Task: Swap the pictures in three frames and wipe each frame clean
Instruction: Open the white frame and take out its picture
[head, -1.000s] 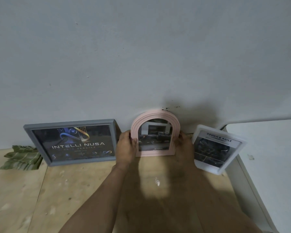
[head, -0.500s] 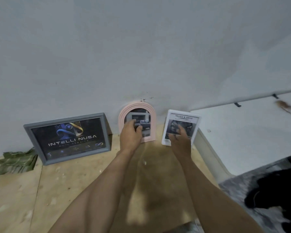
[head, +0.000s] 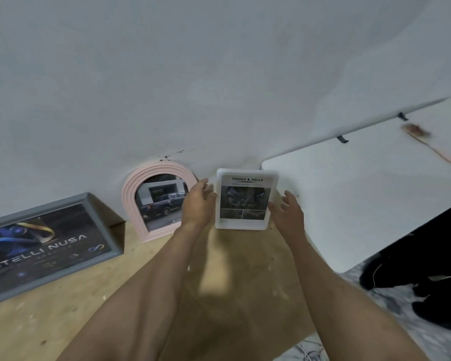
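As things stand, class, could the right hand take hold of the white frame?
Probably yes: the right hand is open beside the white frame, at its right edge, with nothing between them.

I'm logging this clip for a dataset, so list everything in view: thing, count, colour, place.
white frame: 1, white, "TOUGH & AGILE" print, upright against the wall, between both hands
arched frame: 1, pink, truck picture, leaning on the wall left of the white frame
grey frame: 1, grey, "INTELLI NUSA" print, far left, leaning back
wooden board: 1, light brown, under the frames
white table: 1, white, right of the board
brush: 1, brown, blurred, on the white table, far right
wall: 1, pale grey, behind the frames
dark object: 1, black, lower right, cannot identify
left hand: 1, at the white frame's left edge
right hand: 1, fingers spread at its right edge
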{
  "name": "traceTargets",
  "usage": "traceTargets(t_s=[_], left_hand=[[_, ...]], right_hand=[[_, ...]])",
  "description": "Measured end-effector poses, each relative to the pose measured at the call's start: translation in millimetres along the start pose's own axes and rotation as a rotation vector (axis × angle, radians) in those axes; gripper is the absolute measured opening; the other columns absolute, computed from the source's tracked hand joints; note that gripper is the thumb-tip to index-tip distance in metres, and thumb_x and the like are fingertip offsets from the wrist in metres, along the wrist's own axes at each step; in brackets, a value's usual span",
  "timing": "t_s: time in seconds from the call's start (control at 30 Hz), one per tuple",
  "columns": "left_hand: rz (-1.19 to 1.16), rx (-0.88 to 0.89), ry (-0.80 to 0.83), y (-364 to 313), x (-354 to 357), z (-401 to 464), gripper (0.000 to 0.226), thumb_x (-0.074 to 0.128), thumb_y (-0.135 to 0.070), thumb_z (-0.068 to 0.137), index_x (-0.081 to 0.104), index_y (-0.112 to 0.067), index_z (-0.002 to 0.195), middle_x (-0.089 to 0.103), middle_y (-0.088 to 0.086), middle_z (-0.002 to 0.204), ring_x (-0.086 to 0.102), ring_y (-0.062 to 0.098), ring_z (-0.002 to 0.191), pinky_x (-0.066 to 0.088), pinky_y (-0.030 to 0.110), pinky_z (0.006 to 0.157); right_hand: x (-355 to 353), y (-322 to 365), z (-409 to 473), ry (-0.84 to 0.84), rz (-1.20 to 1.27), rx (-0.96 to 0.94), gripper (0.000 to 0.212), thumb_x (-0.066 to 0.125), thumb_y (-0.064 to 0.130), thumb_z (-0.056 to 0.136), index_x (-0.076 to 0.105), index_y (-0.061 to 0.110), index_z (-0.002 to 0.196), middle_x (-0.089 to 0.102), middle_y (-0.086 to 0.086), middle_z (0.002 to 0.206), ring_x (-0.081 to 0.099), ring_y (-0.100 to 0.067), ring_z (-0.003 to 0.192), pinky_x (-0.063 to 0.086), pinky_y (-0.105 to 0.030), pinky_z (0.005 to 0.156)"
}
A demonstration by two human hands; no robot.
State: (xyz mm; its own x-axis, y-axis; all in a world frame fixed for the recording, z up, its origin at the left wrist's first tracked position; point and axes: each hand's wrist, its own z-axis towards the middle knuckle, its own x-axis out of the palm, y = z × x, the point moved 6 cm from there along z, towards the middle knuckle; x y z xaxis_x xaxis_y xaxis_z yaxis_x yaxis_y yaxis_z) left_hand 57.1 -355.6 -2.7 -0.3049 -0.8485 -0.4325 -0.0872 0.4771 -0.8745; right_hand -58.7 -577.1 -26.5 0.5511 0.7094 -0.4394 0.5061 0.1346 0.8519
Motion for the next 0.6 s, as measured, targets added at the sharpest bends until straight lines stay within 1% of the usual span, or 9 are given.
traceTargets(t_s=[0.07,0.1,0.17,0.23,0.33,0.4,0.47,0.53,0.6], left_hand=[[-0.107,-0.042,0.034,7.5,14.1,16.6,0.045,0.058,-0.017,0.099,0.050,-0.021,0.143,0.063,-0.002,0.129,0.062,0.019,0.112,0.051,0.044,0.100],[-0.159,-0.057,0.045,9.1,20.0,22.4,0.039,0.058,-0.018,0.099,0.054,-0.023,0.137,0.067,-0.001,0.122,0.065,0.021,0.103,0.055,0.043,0.093],[-0.189,-0.064,0.052,10.2,27.0,28.4,0.023,0.057,-0.020,0.100,0.063,-0.025,0.122,0.069,-0.001,0.100,0.063,0.017,0.082,0.055,0.031,0.072],[-0.178,-0.042,0.048,9.3,28.5,29.4,0.016,0.054,-0.022,0.102,0.066,-0.026,0.111,0.067,-0.003,0.086,0.059,0.014,0.071,0.050,0.026,0.061],[-0.189,-0.030,0.055,8.8,27.0,27.3,0.015,0.054,-0.021,0.102,0.067,-0.027,0.108,0.069,-0.004,0.087,0.060,0.015,0.074,0.054,0.033,0.069],[-0.215,-0.039,0.058,5.6,24.7,22.0,0.017,0.052,-0.019,0.103,0.066,-0.027,0.106,0.069,-0.005,0.088,0.062,0.017,0.076,0.054,0.036,0.073],[-0.234,-0.060,0.071,1.4,19.8,12.7,0.017,0.049,-0.024,0.104,0.066,-0.023,0.107,0.070,-0.001,0.097,0.067,0.024,0.086,0.058,0.042,0.080],[-0.296,-0.161,0.113,-1.5,11.2,-3.3,0.030,0.045,-0.031,0.106,0.065,-0.011,0.115,0.068,0.007,0.108,0.068,0.030,0.095,0.060,0.047,0.083],[-0.429,-0.270,0.141,-2.5,-1.2,-22.0,0.040,0.046,-0.040,0.104,0.064,-0.005,0.111,0.067,0.010,0.106,0.070,0.030,0.089,0.062,0.043,0.076]], right_hand=[[3.7,-3.6,16.9,0.037,0.076,-0.002,0.067,0.067,0.028,0.087,0.036,0.017,0.146,0.049,-0.003,0.143,0.052,-0.019,0.126,0.045,-0.037,0.101],[6.1,-4.2,24.3,0.061,0.103,-0.018,0.062,0.066,0.030,0.088,0.041,0.019,0.143,0.053,-0.001,0.140,0.055,-0.016,0.122,0.047,-0.036,0.099],[10.9,-0.7,32.8,0.122,0.086,-0.089,0.039,0.062,0.033,0.090,0.057,0.027,0.128,0.066,0.005,0.121,0.064,-0.011,0.108,0.053,-0.040,0.094],[12.7,1.6,35.9,0.152,0.066,-0.131,0.022,0.058,0.027,0.090,0.066,0.029,0.111,0.072,0.006,0.102,0.069,-0.012,0.095,0.055,-0.046,0.089],[6.7,5.2,28.0,0.141,0.078,-0.145,0.019,0.058,0.019,0.090,0.069,0.027,0.103,0.073,0.002,0.095,0.070,-0.017,0.092,0.055,-0.048,0.088],[1.9,8.8,16.5,0.136,0.084,-0.172,0.017,0.059,0.021,0.089,0.070,0.027,0.101,0.073,-0.001,0.093,0.069,-0.022,0.092,0.055,-0.050,0.087],[-2.0,12.9,0.0,0.111,0.079,-0.197,0.014,0.061,0.021,0.089,0.070,0.023,0.099,0.070,-0.008,0.091,0.068,-0.027,0.090,0.055,-0.050,0.086],[-5.3,19.7,-25.7,0.044,0.084,-0.239,0.010,0.062,0.019,0.090,0.070,0.020,0.097,0.070,-0.011,0.088,0.067,-0.026,0.086,0.054,-0.041,0.079],[-5.0,28.3,-56.7,-0.038,0.049,-0.298,0.009,0.063,0.017,0.091,0.070,0.015,0.096,0.069,-0.010,0.083,0.063,-0.023,0.079,0.049,-0.030,0.069]])
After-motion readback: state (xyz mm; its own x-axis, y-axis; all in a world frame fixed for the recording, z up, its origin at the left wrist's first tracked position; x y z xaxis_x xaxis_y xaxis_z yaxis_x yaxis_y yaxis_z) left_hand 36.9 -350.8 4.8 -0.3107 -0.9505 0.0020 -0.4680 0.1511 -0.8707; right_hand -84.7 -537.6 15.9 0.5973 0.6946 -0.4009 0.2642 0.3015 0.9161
